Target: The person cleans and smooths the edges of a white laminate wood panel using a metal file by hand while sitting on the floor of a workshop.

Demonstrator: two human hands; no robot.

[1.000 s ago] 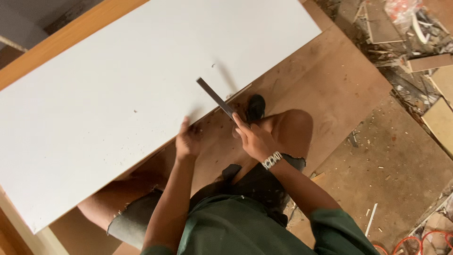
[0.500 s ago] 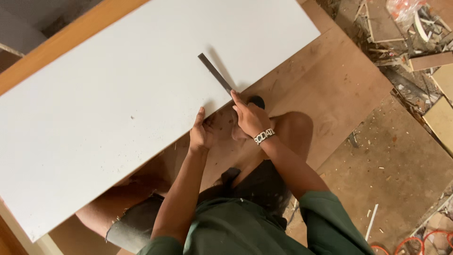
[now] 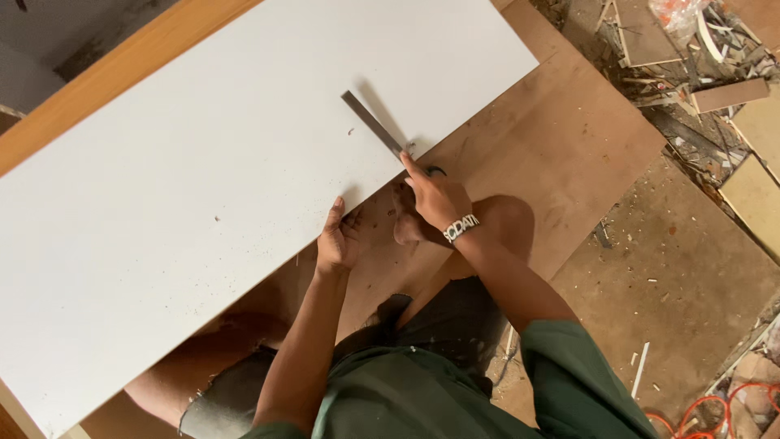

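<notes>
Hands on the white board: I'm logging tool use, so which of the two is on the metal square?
The right hand, with the wristband, holds the metal square at the white board's edge. The left hand only rests on that edge, empty.

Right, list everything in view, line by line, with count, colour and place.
white board: one, white, lying across the upper left, resting on the brown sheet.
metal square: one, dark grey, blade lying on the white board at its near edge.
brown sheet: one, brown, under the board, centre right.
wood offcuts: many, tan and grey, piled top right.
orange cable: one, orange, bottom right corner.
wristband: one, white, on the right wrist.
left hand: one, fingers on the board's near edge.
right hand: one, holding the square at the board's edge.
</notes>
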